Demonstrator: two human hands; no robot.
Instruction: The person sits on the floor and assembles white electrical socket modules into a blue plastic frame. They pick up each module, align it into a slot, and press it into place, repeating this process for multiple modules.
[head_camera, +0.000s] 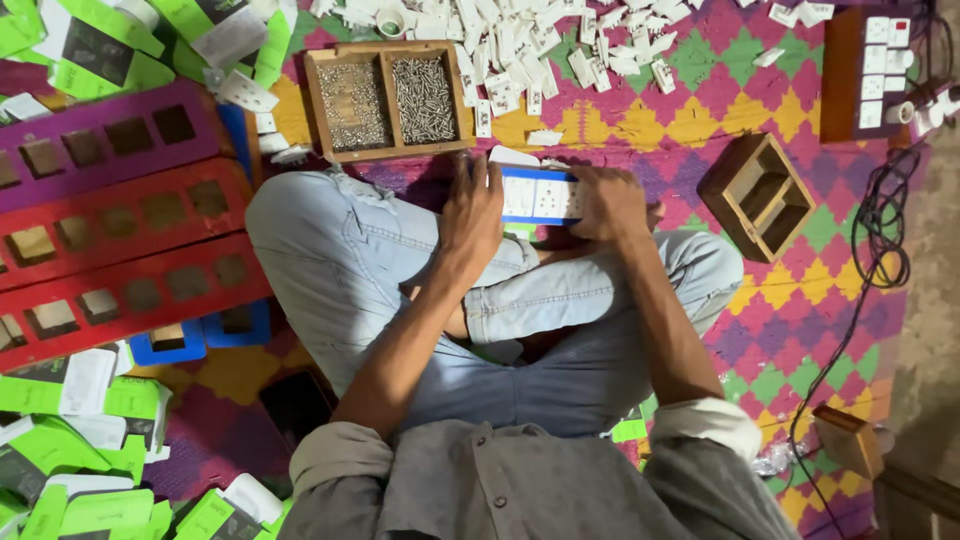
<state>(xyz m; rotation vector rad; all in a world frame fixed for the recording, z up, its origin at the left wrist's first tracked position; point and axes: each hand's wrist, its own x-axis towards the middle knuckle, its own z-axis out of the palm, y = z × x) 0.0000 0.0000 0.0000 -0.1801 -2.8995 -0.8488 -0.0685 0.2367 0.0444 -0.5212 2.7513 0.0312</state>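
Both hands grip one white switch plate (538, 196) with a blue edge, held over the crossed legs. The left hand (472, 212) has its fingers closed on the plate's left end, the right hand (608, 202) on its right end. Just beyond the plate sits one wooden tray (388, 98) with two compartments of screws. To the plate's right stands one empty wooden box (755, 196); to its left lie three long trays (120, 215), one purple and two red.

Bright zigzag-patterned floor mat (700, 110); bare, perhaps concrete, floor (935, 300) at right.
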